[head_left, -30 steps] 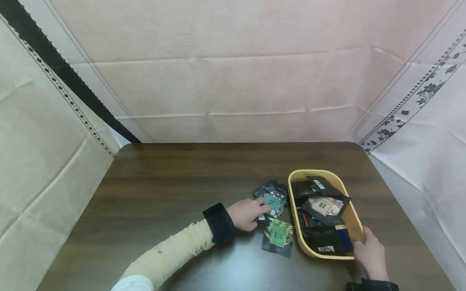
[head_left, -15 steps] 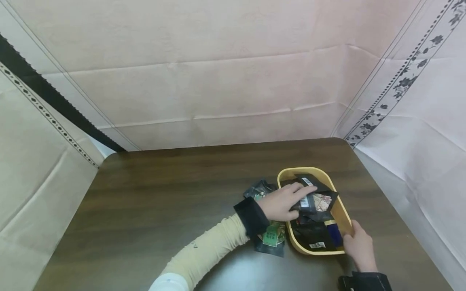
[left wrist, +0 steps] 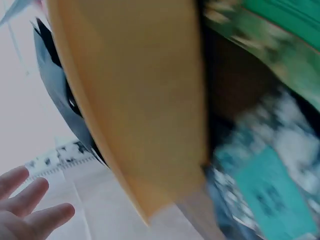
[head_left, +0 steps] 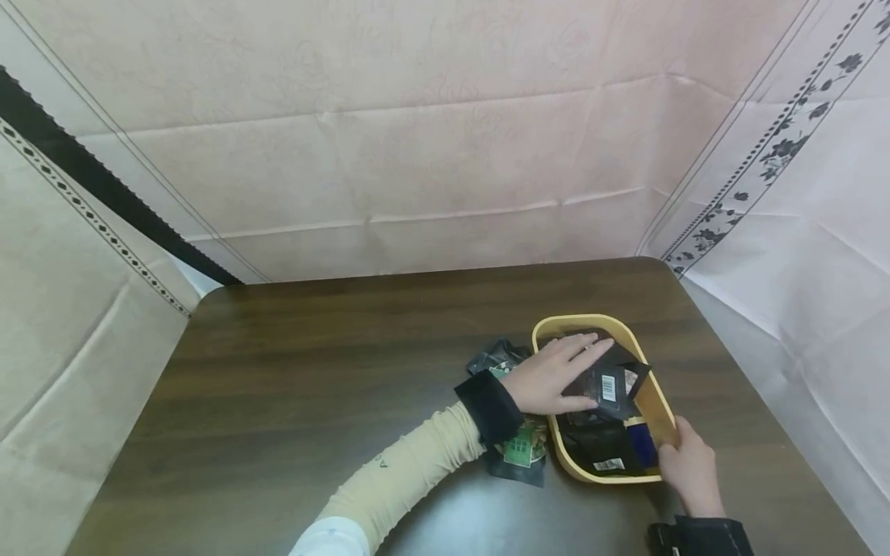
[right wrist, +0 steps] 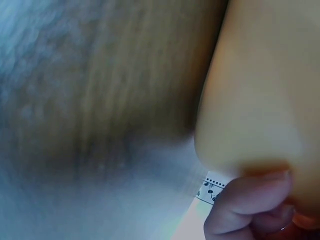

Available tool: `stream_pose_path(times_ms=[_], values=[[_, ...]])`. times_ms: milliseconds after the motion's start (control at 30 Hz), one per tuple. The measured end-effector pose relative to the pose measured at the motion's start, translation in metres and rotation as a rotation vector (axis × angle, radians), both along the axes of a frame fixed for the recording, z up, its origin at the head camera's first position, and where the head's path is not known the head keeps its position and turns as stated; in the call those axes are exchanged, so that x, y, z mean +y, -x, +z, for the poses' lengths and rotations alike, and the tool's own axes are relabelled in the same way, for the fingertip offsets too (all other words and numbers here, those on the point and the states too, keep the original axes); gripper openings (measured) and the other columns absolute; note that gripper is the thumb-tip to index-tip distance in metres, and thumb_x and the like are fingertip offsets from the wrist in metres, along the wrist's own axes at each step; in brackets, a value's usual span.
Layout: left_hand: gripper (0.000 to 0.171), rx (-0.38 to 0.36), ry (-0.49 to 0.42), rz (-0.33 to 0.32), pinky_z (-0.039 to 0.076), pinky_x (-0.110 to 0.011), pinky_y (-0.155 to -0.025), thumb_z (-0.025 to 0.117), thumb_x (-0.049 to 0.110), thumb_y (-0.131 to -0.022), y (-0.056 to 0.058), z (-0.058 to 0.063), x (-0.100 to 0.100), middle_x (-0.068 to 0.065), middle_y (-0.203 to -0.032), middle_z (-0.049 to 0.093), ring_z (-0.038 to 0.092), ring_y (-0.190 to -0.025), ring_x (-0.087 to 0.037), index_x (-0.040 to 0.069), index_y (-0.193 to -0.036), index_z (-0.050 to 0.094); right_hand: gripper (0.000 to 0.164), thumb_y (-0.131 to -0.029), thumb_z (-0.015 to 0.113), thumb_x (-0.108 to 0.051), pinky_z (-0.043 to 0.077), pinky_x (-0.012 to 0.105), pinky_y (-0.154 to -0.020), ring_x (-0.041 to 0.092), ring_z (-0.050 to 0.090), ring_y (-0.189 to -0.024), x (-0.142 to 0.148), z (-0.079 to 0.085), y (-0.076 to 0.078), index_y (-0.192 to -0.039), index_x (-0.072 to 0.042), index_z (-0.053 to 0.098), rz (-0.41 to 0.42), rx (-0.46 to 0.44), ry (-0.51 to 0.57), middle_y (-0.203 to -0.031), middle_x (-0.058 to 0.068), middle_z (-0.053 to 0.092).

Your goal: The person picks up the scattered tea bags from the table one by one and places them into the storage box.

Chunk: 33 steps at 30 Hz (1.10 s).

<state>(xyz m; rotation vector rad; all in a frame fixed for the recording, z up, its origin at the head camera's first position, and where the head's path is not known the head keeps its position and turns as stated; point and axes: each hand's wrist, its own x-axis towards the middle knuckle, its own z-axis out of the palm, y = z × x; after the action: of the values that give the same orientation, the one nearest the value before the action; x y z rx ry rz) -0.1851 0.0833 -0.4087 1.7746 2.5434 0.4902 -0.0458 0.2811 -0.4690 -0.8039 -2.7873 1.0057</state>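
A yellow plastic basket (head_left: 652, 403) holds several dark pouches on the right of the table. My left hand (head_left: 552, 377) reaches over its left rim, fingers spread and straight, above a black pouch with a white barcode (head_left: 609, 388). In the left wrist view, the left fingers (left wrist: 52, 217) show apart, beyond the basket's side (left wrist: 135, 100). My right hand (head_left: 690, 469) grips the near right corner of the basket, its thumb (right wrist: 260, 190) pressed to the wall in the right wrist view.
Left of the basket, partly under the left forearm, lie a pouch with a green label (head_left: 518, 448) and a dark pouch (head_left: 497, 355) with a teal label (left wrist: 272, 195). The brown table (head_left: 334, 371) ends at a pale cloth backdrop (head_left: 417, 154).
My left hand has moved right from the loose pouches to the basket, bringing a pouch that now lies on the pile, its fingers now spread. The right hand keeps its grip.
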Motion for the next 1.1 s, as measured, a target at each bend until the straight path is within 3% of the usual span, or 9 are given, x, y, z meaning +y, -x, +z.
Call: stream_pose_path(times_ms=[233, 333, 433, 567, 700, 900, 1100], values=[[0.071, 0.069, -0.045, 0.084, 0.025, -0.030, -0.104, 0.058, 0.033, -0.087, 0.020, -0.011, -0.034, -0.009, -0.140, 0.035, 0.034, -0.126, -0.019, 0.012, -0.145, 0.022, 0.042, -0.080, 0.039, 0.000, 0.041, 0.056, -0.069, 0.051, 0.051, -0.086, 0.003, 0.002, -0.002, -0.121, 0.012, 0.038, 0.028, 0.007, -0.016, -0.104, 0.041, 0.049], [0.063, 0.067, -0.014, 0.122, 0.030, -0.031, -0.101, 0.060, 0.030, -0.085, 0.030, -0.021, -0.047, -0.010, -0.137, 0.038, 0.038, -0.123, -0.022, 0.010, -0.140, 0.034, 0.042, -0.080, 0.039, 0.000, 0.041, 0.056, -0.069, 0.051, 0.051, -0.086, 0.004, 0.002, -0.001, -0.120, 0.011, 0.039, 0.022, 0.006, -0.014, -0.104, 0.041, 0.049], [0.058, 0.051, 0.075, 0.151, 0.035, -0.034, -0.098, 0.063, 0.034, -0.082, 0.035, -0.031, -0.056, -0.010, -0.133, 0.041, 0.040, -0.121, -0.023, 0.012, -0.133, 0.044, 0.041, -0.080, 0.039, 0.000, 0.041, 0.056, -0.070, 0.051, 0.050, -0.087, 0.003, 0.002, 0.000, -0.120, 0.011, 0.039, 0.019, -0.002, -0.009, -0.105, 0.041, 0.048], [0.068, 0.018, 0.274, 0.188, 0.036, -0.041, -0.095, 0.067, 0.039, -0.076, 0.034, -0.040, -0.060, -0.006, -0.136, 0.038, 0.037, -0.123, -0.023, 0.020, -0.136, 0.041, 0.041, -0.081, 0.038, 0.000, 0.041, 0.055, -0.069, 0.051, 0.050, -0.087, 0.002, 0.002, 0.000, -0.121, 0.011, 0.039, 0.021, -0.011, 0.001, -0.106, 0.041, 0.048], [0.080, 0.054, 0.395, 0.214, 0.038, -0.044, -0.091, 0.071, 0.043, -0.070, 0.033, -0.047, -0.059, -0.003, -0.139, 0.035, 0.035, -0.124, -0.023, 0.027, -0.140, 0.035, 0.042, -0.082, 0.038, -0.001, 0.041, 0.055, -0.070, 0.051, 0.050, -0.088, 0.002, 0.002, 0.001, -0.122, 0.010, 0.038, 0.021, -0.024, 0.014, -0.108, 0.041, 0.047], [0.078, 0.145, 0.437, 0.230, 0.040, -0.043, -0.085, 0.073, 0.045, -0.068, 0.031, -0.053, -0.053, -0.003, -0.128, 0.043, 0.039, -0.115, -0.022, 0.029, -0.137, 0.040, 0.042, -0.082, 0.037, -0.001, 0.041, 0.056, -0.071, 0.051, 0.049, -0.089, 0.003, 0.003, 0.001, -0.123, 0.011, 0.036, 0.031, -0.033, 0.014, -0.108, 0.041, 0.046], [0.067, 0.109, 0.382, 0.231, 0.039, -0.045, -0.084, 0.071, 0.035, -0.071, 0.031, -0.048, -0.055, -0.005, -0.120, 0.047, 0.046, -0.105, -0.023, 0.027, -0.132, 0.045, 0.041, -0.081, 0.037, -0.001, 0.041, 0.055, -0.070, 0.050, 0.050, -0.087, 0.004, 0.003, -0.001, -0.120, 0.011, 0.038, 0.037, -0.019, 0.007, -0.106, 0.041, 0.047]])
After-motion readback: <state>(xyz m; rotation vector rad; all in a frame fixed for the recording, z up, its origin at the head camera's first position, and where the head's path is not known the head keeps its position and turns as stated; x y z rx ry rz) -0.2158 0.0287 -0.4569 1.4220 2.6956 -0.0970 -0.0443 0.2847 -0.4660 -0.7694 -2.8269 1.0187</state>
